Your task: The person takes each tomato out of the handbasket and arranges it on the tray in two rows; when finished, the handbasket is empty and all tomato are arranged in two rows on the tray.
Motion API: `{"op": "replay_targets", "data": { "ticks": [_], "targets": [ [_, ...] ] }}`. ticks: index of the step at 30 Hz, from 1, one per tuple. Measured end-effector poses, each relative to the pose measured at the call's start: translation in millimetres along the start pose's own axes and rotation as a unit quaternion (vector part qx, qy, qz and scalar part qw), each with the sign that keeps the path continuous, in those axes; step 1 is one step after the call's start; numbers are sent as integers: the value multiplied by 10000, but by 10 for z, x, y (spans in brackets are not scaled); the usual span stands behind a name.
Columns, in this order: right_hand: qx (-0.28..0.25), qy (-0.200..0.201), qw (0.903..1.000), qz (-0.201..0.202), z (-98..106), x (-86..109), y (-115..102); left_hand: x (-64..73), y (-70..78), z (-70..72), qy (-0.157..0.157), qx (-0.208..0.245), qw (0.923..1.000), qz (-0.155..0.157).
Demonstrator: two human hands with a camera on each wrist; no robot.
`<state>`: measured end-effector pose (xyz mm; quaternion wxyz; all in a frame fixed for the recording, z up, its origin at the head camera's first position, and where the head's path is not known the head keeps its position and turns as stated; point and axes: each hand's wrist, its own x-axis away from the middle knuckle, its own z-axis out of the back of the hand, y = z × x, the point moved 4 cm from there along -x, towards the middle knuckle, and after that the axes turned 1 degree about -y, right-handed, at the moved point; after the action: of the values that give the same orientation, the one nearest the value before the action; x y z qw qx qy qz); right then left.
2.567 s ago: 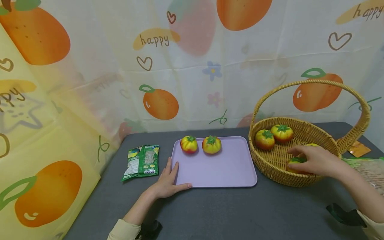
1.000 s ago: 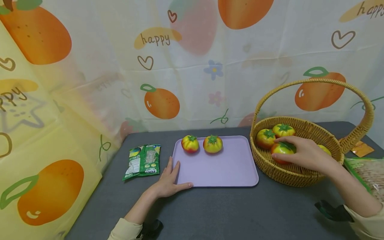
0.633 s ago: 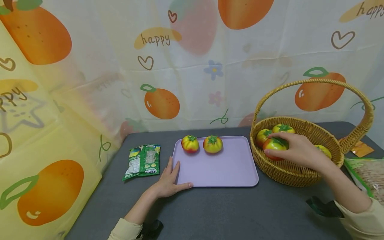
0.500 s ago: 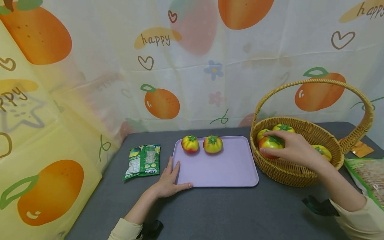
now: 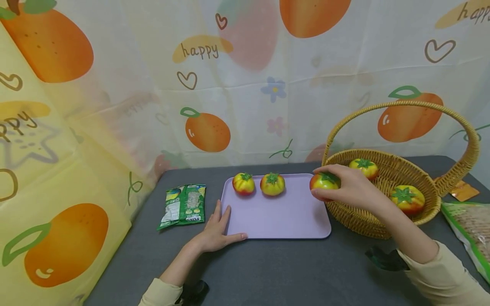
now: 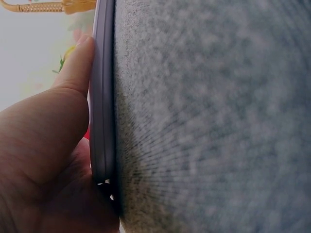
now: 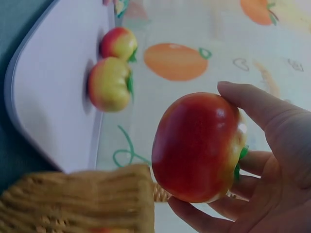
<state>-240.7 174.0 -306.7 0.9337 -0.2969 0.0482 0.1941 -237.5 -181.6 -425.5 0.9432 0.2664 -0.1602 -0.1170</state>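
A red-and-yellow tomato (image 5: 323,182) with a green leafy top is held between the thumb and fingers of my right hand (image 5: 354,187). It overlaps the far right corner of the lilac tray (image 5: 275,219) in the head view. The right wrist view shows the tomato's red underside (image 7: 197,145), raised above the rim of the wicker basket (image 7: 97,196). My left hand (image 5: 214,231) rests with fingers spread at the tray's front left corner, thumb along its rim (image 6: 99,97). Two similar tomatoes (image 5: 243,184) sit side by side at the tray's back left.
The basket (image 5: 383,221), with a tall arched handle, stands right of the tray with tomatoes (image 5: 407,199) inside. A green snack packet (image 5: 183,205) lies left of the tray. Further right are a clear-and-green bag (image 5: 468,229) and an orange packet (image 5: 463,191).
My right hand took hold of a tomato in the basket, lifted it out and moved left to the tray's edge. Another tomato in the basket has come into view. My left hand stays put.
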Motion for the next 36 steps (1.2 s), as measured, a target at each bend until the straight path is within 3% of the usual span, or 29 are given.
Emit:
{"op": "replay_targets", "data": {
  "ticks": [19,36],
  "targets": [
    [-209,-34,9993,316,-451,-283,-136,2,13,11,-10,19,10000,-20],
    [48,-232,9997,68,-816,-542,-71,5,17,12,23,-11,10000,-56]
  ]
}}
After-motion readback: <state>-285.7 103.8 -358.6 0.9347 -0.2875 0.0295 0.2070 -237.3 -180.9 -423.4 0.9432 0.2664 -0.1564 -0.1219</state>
